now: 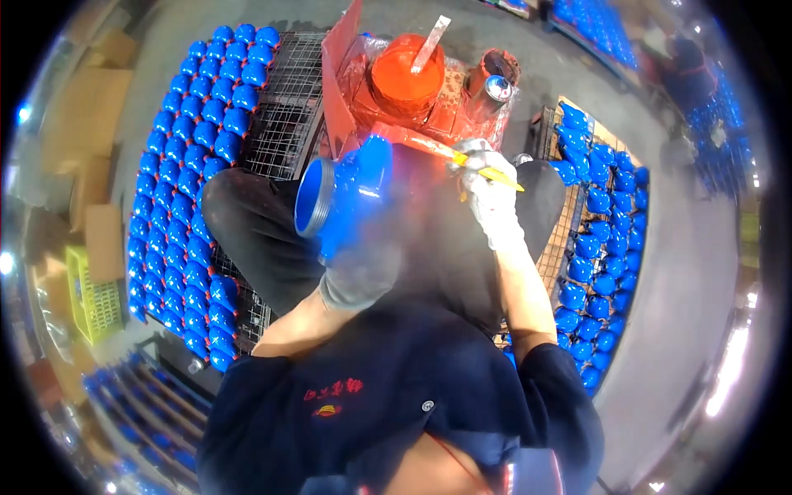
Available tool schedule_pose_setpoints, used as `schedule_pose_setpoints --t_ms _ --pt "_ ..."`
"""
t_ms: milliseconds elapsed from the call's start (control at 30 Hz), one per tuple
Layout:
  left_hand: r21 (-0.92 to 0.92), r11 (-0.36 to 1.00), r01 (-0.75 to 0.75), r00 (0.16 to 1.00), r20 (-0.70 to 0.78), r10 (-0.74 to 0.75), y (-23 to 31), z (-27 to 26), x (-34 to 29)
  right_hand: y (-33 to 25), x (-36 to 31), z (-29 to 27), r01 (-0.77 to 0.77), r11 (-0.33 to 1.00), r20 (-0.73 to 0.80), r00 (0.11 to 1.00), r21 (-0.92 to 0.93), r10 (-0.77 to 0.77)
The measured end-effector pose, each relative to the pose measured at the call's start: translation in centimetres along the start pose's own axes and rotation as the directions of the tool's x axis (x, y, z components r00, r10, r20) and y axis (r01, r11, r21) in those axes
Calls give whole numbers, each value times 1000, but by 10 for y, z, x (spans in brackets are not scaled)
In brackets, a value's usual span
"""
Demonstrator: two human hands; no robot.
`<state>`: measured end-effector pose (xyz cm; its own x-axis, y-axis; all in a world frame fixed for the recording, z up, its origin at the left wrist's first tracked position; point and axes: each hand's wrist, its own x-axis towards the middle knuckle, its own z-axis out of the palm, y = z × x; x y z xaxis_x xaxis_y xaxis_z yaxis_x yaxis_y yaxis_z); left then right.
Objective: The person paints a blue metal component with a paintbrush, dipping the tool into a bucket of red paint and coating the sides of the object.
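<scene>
My left hand (360, 276), in a grey glove and partly blurred, grips a glossy blue valve body (363, 186) from below. The threaded round opening of this casting faces left. In a white glove, my right hand (488, 186) is closed around the yellow handle of a paintbrush (450, 155). The brush's red-coated end points left, at the upper edge of the casting; whether it touches cannot be made out. Just beyond stands a bucket of red-orange paint (400, 91) with a flat pale stick (431, 45) leaning in it.
Rows of blue castings with red rims (194, 132) cover a wire rack (289, 91) on the left. More blue castings (598, 223) lie on a rack at right. A paint-smeared tin (499, 66) and a metal can (495, 92) stand beside the bucket. A yellow-green crate (95, 293) sits far left.
</scene>
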<state>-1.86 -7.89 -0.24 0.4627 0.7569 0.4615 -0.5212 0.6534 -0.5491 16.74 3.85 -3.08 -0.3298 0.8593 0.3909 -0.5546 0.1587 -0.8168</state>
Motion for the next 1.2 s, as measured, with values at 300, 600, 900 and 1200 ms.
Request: schedule_pose_setpoints --t_ms 300,600,900,1200 --pt "967 191 166 640 -253 725 16 51 -17 -65 44 -7 -4 900 -154 986 -437 -70" --pt "-216 -871 441 898 99 430 -2 50 -20 -97 105 73 -155 490 131 856 -858 501" --pt "-181 -911 371 922 -43 384 1 41 -10 -98 101 64 -80 418 247 702 -905 668" --pt "792 -180 583 644 -315 697 24 46 -22 -101 59 41 175 550 374 886 -817 273"
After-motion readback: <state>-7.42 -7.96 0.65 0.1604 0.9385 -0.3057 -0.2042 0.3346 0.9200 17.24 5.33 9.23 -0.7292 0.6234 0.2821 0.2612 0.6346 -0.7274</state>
